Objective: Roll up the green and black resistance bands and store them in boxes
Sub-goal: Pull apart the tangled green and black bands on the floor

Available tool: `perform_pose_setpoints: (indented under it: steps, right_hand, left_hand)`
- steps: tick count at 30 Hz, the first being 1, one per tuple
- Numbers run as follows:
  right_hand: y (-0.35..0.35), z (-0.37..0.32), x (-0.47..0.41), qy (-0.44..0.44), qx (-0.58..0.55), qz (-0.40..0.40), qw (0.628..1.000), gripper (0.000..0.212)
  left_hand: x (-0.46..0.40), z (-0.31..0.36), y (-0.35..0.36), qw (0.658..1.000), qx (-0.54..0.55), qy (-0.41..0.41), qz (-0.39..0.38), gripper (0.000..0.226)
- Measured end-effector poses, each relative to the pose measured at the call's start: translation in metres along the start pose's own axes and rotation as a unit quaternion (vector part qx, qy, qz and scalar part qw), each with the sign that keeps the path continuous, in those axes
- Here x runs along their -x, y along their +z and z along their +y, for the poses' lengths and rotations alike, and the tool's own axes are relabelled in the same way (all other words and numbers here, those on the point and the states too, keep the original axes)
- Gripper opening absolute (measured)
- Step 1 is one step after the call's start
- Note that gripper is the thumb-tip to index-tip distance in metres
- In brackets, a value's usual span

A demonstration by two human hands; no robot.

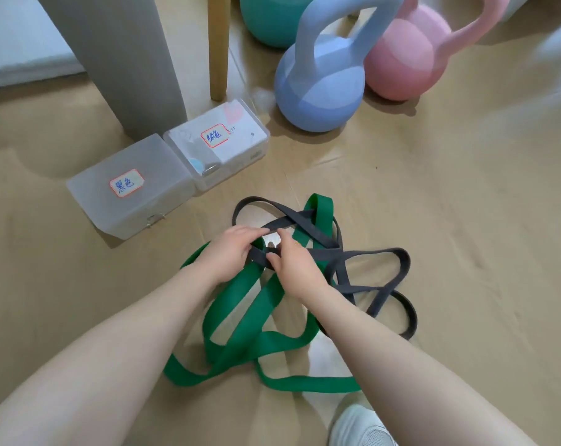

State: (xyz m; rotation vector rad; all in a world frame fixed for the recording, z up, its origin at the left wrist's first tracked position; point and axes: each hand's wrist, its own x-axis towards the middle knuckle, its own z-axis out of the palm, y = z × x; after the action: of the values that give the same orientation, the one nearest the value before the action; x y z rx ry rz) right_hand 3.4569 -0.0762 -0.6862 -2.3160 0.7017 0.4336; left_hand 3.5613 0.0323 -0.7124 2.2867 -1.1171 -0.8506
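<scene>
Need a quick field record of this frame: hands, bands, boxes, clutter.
left hand: pinches the black band
right hand: pinches the black band
black band: loose loops on the floor, tangled with the green one
green band: unrolled, sprawled under both wrists
boxes: black-label box and green-label box, both lids closed, side by side
clutter: blue kettlebell, pink kettlebell

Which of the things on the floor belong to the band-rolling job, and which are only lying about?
For the job:
- black band, held by left hand and right hand
- green band
- box labelled black, lid closed
- box labelled green, lid closed

Only lying about:
- blue kettlebell
- pink kettlebell
- teal kettlebell
- white shoe
</scene>
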Motion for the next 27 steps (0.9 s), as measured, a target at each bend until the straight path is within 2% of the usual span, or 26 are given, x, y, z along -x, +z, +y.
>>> perform_pose_setpoints:
  steps: [2, 4, 7, 9, 12, 14, 15, 17, 19, 21, 22, 24, 26, 27]
  right_hand:
    - [-0.002, 0.002, 0.001, -0.014, -0.017, -0.039, 0.999, 0.026]
    - [-0.004, 0.005, 0.008, -0.014, -0.060, -0.059, 0.996, 0.022]
    - [-0.020, 0.014, 0.021, 0.044, -0.157, -0.073, 0.984, 0.017]
    - [-0.034, 0.025, 0.029, 0.083, -0.256, -0.073, 0.960, 0.023]
    - [-0.055, 0.034, 0.040, 0.082, -0.384, -0.052, 0.918, 0.028]
    - [-0.069, 0.032, 0.048, 0.050, -0.401, -0.039, 0.914, 0.029]
    - [-0.077, 0.030, 0.051, 0.029, -0.399, -0.024, 0.916, 0.031]
    - [-0.098, 0.029, 0.057, -0.003, -0.394, 0.015, 0.919, 0.034]
    - [-0.121, 0.031, 0.064, -0.015, -0.404, 0.040, 0.914, 0.031]
    - [-0.141, 0.038, 0.073, -0.005, -0.440, 0.061, 0.896, 0.030]
    - [-0.147, 0.042, 0.077, 0.005, -0.435, 0.073, 0.897, 0.031]
    - [-0.150, 0.055, 0.081, 0.052, -0.337, 0.103, 0.934, 0.034]
    - [-0.143, 0.075, 0.079, 0.134, -0.148, 0.128, 0.972, 0.031]
    - [-0.135, 0.086, 0.076, 0.184, -0.045, 0.134, 0.973, 0.031]
  left_hand:
    - [-0.002, -0.003, -0.001, 0.998, -0.049, 0.021, -0.029, 0.048]
    - [-0.005, -0.002, -0.003, 0.991, -0.105, 0.048, -0.068, 0.040]
    - [-0.009, 0.006, -0.011, 0.986, -0.115, 0.052, -0.106, 0.030]
    - [-0.011, 0.017, -0.015, 0.984, -0.117, 0.072, -0.113, 0.028]
    - [-0.007, 0.041, -0.022, 0.989, -0.022, 0.109, -0.097, 0.023]
    - [0.002, 0.051, -0.031, 0.991, 0.039, 0.102, -0.076, 0.019]
    - [0.007, 0.050, -0.038, 0.994, 0.058, 0.082, -0.041, 0.018]
    - [0.017, 0.038, -0.056, 0.992, 0.097, 0.001, 0.075, 0.019]
    - [0.027, 0.019, -0.076, 0.969, 0.102, -0.116, 0.193, 0.023]
    - [0.034, 0.001, -0.092, 0.930, 0.102, -0.235, 0.263, 0.027]
    - [0.038, -0.005, -0.096, 0.910, 0.108, -0.285, 0.282, 0.029]
    - [0.047, -0.012, -0.097, 0.880, 0.117, -0.365, 0.280, 0.031]
    - [0.057, -0.019, -0.090, 0.875, 0.120, -0.410, 0.229, 0.026]
    - [0.062, -0.023, -0.085, 0.879, 0.111, -0.420, 0.198, 0.021]
